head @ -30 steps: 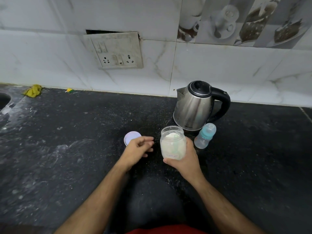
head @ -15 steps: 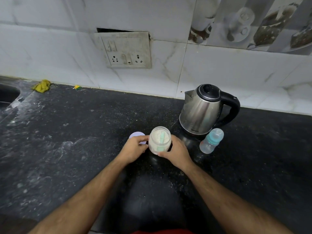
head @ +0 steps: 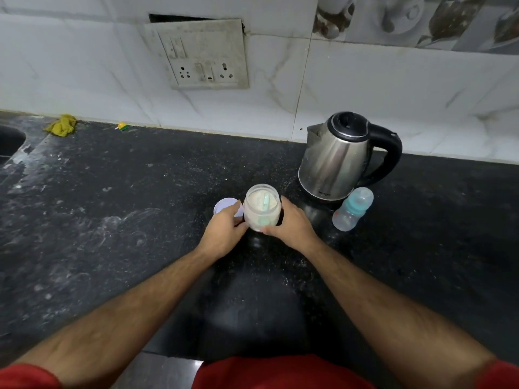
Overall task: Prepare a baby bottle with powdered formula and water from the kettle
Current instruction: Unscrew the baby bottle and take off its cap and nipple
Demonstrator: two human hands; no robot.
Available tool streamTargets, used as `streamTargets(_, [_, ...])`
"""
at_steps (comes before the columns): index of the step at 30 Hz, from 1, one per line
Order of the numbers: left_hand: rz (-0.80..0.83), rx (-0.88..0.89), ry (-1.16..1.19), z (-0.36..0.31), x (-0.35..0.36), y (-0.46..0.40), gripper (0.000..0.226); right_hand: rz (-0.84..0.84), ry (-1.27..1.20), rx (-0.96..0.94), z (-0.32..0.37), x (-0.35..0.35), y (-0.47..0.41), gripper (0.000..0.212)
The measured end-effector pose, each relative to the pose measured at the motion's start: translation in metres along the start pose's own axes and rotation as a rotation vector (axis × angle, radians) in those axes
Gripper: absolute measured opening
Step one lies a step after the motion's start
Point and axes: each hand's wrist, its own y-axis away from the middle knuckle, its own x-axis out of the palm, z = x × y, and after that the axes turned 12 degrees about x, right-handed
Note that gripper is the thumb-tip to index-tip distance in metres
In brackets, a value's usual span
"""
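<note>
An open clear jar of white formula powder (head: 261, 210) stands on the black counter (head: 112, 209), a pale green scoop lying inside it. My left hand (head: 224, 231) wraps its left side and my right hand (head: 290, 224) wraps its right side. The jar's lilac lid (head: 224, 206) lies flat just left of it, partly under my left fingers. A steel kettle with a black lid and handle (head: 335, 161) stands behind to the right. The capped baby bottle with a teal collar (head: 352, 209) stands in front of the kettle, right of my right hand.
A switch and socket plate (head: 202, 54) is on the tiled wall behind. A yellow cloth (head: 60, 126) and a small yellow-green bit (head: 122, 126) lie by the wall at left. A sink edge (head: 11, 141) shows at far left. Powder dusts the counter.
The jar came down from my raised right hand onto the counter. My left hand moved from beside the lid onto the jar's left side. The camera tilted down and closer.
</note>
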Motion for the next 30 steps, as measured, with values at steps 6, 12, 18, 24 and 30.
streamTargets(6, [-0.297, 0.035, 0.057, -0.005, 0.032, 0.043, 0.033, -0.055, -0.065, 0.005, -0.03, -0.012, 0.026, 0.083])
streamTargets(12, [-0.007, 0.194, 0.15, -0.033, 0.085, 0.05, 0.041, -0.157, -0.176, -0.035, -0.081, -0.045, 0.052, 0.031])
streamTargets(18, [0.104, 0.189, 0.148, -0.072, 0.121, -0.004, 0.056, -0.288, -0.148, 0.05, -0.13, -0.085, 0.045, 0.013])
streamTargets(24, [0.113, 0.172, 0.249, -0.108, 0.144, -0.052, 0.065, -0.338, -0.219, 0.144, -0.146, -0.088, 0.009, 0.084])
streamTargets(30, [0.223, 0.188, 0.31, -0.103, 0.149, -0.077, 0.065, -0.308, -0.244, 0.117, -0.147, -0.086, -0.017, 0.076])
